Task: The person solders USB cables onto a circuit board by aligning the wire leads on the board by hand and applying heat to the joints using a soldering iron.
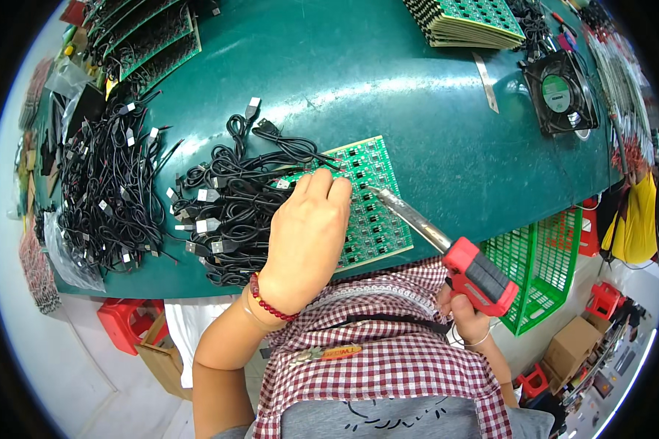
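Observation:
My left hand [309,234], with a red bead bracelet at its wrist, lies over the left part of a green panel of small circuit boards [377,234]. Its fingers are curled together and their tips are hidden, so what they pinch does not show. Just past them, a black cable's end with a bit of red wire reaches the panel. In my right hand [467,316] is a red and black soldering iron [479,278], slanting up and left, its metal tip at the panel's middle. Black USB cables [234,208] are heaped left of the panel, against my left hand.
Another pile of black USB cables [110,186] lies farther left on the green table [285,66]. Stacked circuit panels stand at far left [161,55] and far right [476,25]. A metal ruler [485,82] and a black fan [560,94] are at right; a green basket [534,263] hangs below.

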The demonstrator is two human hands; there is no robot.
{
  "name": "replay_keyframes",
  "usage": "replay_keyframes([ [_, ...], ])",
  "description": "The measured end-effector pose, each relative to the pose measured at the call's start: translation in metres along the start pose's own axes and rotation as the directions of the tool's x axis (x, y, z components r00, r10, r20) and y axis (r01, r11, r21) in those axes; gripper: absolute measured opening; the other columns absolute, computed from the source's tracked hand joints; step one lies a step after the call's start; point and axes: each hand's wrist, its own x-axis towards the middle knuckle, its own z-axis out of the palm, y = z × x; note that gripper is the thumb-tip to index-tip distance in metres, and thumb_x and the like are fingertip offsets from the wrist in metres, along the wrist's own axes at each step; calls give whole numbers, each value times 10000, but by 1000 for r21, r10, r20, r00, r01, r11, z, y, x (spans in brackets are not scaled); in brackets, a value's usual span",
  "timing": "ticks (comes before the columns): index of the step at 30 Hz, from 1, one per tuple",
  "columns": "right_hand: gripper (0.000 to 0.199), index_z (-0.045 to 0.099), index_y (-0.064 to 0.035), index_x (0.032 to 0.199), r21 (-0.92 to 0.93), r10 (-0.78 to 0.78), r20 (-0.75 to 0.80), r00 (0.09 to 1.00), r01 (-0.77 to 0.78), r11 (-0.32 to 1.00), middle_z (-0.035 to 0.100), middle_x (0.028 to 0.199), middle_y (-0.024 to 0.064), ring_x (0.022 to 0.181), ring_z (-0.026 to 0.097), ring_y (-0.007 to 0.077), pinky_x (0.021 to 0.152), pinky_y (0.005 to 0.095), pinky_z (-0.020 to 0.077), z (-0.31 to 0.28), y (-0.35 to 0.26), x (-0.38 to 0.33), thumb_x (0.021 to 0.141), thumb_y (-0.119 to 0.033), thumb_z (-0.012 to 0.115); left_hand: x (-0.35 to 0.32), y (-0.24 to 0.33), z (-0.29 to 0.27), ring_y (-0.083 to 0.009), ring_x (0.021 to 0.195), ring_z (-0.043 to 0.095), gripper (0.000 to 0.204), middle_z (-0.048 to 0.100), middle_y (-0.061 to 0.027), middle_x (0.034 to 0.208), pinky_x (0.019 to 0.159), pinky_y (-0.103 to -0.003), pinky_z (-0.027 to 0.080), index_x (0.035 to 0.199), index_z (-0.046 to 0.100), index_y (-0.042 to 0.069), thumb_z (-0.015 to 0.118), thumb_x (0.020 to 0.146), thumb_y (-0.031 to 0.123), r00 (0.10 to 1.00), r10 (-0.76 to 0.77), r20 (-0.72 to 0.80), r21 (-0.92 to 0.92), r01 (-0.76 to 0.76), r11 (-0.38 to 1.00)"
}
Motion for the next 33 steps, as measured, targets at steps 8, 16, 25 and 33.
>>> replay_keyframes([
  [8, 343, 615, 8, 1111, 11, -96, 0, 995, 96, 995, 658, 851, 60, 737, 619, 164, 688, 323, 490, 0, -2, 0, 871, -234, 653, 1, 0, -1, -303, 809, 557, 123, 509, -118, 810, 693, -395, 478, 814, 540, 26, 654, 770, 16, 1000, -4, 4, 6, 4, 1000],
  [16, 539, 551, 40, 898, 149, -13, -49, 999, 21, 989, 567, 665, 96, 549, 522, 136, 504, 265, 419, 12, -24, 8, 884, -496, 602, 0, 0, 1, -296, 795, 559, 130, 508, -110, 809, 679, -387, 481, 825, 540, 30, 656, 767, 20, 1000, -6, 6, 33, 6, 999],
  [25, 450, 470, 37, 1252, 270, -61, 92, 994, 34, 962, 565, 712, 63, 605, 528, 123, 561, 269, 448, 11, -15, 1, 924, -248, 587, 1, 0, 0, -285, 793, 562, 121, 509, -104, 820, 670, -382, 479, 834, 549, 37, 655, 777, 33, 1000, -1, -9, 12, 1, 1000],
  [33, 514, 485, 72, 1123, 298, -44, -2, 999, 43, 954, 547, 657, 99, 538, 519, 150, 505, 286, 448, 22, -11, -4, 910, -379, 607, 0, 1, -1, -234, 795, 561, 110, 482, -74, 820, 555, -338, 511, 834, 550, 80, 639, 770, 75, 999, 37, 5, 100, -37, 994],
])
